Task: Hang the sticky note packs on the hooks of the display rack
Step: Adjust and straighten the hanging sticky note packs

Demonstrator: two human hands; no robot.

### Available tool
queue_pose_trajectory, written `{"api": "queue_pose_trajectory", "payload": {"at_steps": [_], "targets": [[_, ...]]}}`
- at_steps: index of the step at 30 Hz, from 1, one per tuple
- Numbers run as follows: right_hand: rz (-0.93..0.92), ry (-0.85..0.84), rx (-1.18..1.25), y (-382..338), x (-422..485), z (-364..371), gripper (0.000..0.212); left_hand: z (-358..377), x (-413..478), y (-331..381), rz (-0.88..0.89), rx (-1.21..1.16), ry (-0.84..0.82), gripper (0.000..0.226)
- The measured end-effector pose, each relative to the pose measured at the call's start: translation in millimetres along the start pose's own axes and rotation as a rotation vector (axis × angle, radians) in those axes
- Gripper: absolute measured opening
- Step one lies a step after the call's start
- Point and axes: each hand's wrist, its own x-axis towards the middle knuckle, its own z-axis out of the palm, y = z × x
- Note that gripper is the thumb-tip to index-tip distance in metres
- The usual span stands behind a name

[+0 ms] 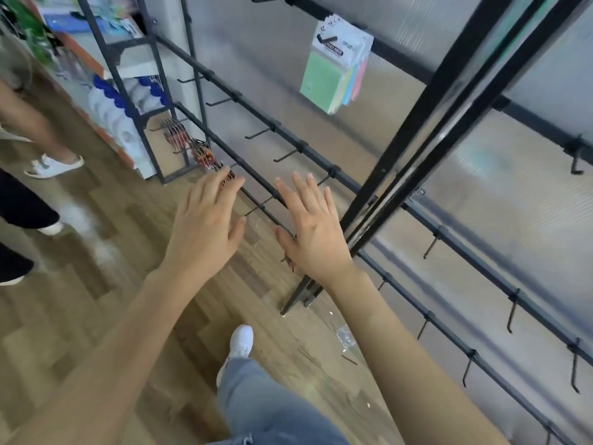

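One bunch of sticky note packs point(337, 64) hangs on a hook point(325, 38); many hooks are bare. Your left hand point(205, 220) and right hand point(313, 229) are spread, holding nothing.

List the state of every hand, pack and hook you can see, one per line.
left hand: open, fingers spread, holds nothing.
right hand: open, fingers spread, holds nothing.
sticky note packs: hung together on one upper hook.
middle-rail hooks: bare.
red packs: hung on lower-rail hooks, far left.
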Motion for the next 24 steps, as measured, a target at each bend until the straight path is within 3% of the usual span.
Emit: {"api": "queue_pose_trajectory", "payload": {"at_steps": [7, 13, 24], "targets": [[0.053, 0.062, 0.045, 7.2, 96.6, 22.9, 0.065, -9.1, 95.5, -44.2, 0.066, 0.02, -0.001, 0.053], [0.036, 0.212, 0.027, 14.3, 170.4, 22.0, 0.066, -21.5, 166.0, -73.3, 0.091, 0.023, 0.115, 0.051], [0.17, 0.34, -0.114, 27.6, 218.2, 2.9, 0.068, -24.7, 248.7, -76.7, 0.309, -0.08, 0.145, 0.053]]}}
